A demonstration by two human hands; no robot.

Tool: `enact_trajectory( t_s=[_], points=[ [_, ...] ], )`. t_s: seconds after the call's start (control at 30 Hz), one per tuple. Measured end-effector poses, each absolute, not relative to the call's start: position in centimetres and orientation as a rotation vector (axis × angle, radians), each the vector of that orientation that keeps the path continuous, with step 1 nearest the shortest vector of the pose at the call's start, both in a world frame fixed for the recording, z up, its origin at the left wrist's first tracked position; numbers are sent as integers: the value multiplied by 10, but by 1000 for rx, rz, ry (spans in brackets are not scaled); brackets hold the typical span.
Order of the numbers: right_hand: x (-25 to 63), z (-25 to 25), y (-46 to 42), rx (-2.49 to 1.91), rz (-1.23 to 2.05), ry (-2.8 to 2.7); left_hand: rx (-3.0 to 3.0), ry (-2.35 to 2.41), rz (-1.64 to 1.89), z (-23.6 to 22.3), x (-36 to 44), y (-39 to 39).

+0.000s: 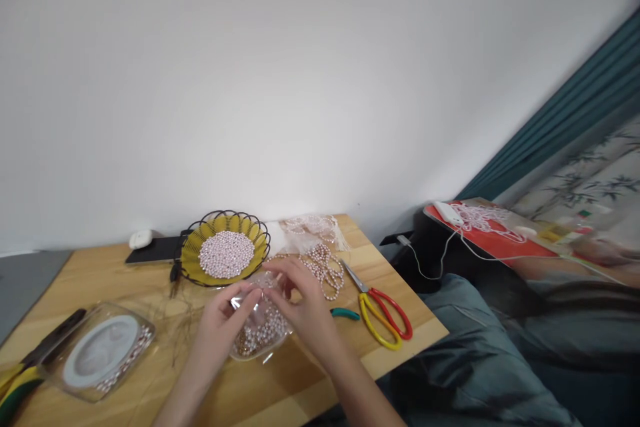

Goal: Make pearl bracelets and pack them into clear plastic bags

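Both sets of fingers [250, 303] pinch the clear bag [258, 315] up top (beads [267, 331] below).

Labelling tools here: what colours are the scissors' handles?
One red handle, one yellow handle; best seen in the head view.

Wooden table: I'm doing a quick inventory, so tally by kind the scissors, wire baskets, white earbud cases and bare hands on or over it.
Scissors: 1
Wire basket: 1
White earbud case: 1
Bare hands (left hand, right hand): 2
Total: 5
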State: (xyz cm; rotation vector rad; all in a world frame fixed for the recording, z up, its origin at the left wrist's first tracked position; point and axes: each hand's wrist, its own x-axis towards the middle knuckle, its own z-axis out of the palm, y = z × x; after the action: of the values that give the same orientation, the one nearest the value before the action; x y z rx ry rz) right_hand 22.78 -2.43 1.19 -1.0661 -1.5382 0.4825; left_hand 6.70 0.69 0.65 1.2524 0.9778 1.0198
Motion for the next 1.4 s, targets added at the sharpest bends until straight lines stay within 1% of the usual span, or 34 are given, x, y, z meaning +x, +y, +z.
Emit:
enact_trajectory(
  t_s=[0.07, 0.13, 0.2, 0.3, 0.43, 0.53, 0.77, 0.9, 1.0, 1.07, 1.27, 1.4],
  points=[
    [227, 12, -26, -1097, 265, -1573, 1221, 986, 1035, 3, 69, 5],
    [226, 13, -28, -1131, 118, -1619, 1199, 989, 1045, 0, 68, 3],
    [225, 14, -30, -1147, 59, -1665, 1211, 990, 1057, -3, 66, 1],
    [224, 17, -32, -1114, 76, -1694, 1360, 1010, 1097, -5, 59, -2],
    [223, 23, -36, -1076, 181, -1719, 1652, 1052, 1101, -8, 49, -6],
    [220, 29, -40, -1138, 282, -1730, 1754, 1085, 1061, -7, 45, -12],
    [217, 30, -41, -1147, 626, -1469, 1567, 1055, 1085, 7, 44, -23],
    [222, 31, -35, -1112, 806, -1239, 1436, 1039, 1010, 6, 36, -24],
    [226, 32, -29, -1123, 957, -1210, 1407, 1069, 1035, 3, 32, -23],
    [228, 34, -27, -1158, 996, -1235, 1451, 1102, 1055, 3, 31, -21],
    [219, 35, -38, -1278, 669, -1419, 1576, 1354, 1279, 6, 35, -20],
    [214, 27, -45, -1326, 465, -1640, 1555, 1365, 1274, 4, 34, -20]
  ],
)
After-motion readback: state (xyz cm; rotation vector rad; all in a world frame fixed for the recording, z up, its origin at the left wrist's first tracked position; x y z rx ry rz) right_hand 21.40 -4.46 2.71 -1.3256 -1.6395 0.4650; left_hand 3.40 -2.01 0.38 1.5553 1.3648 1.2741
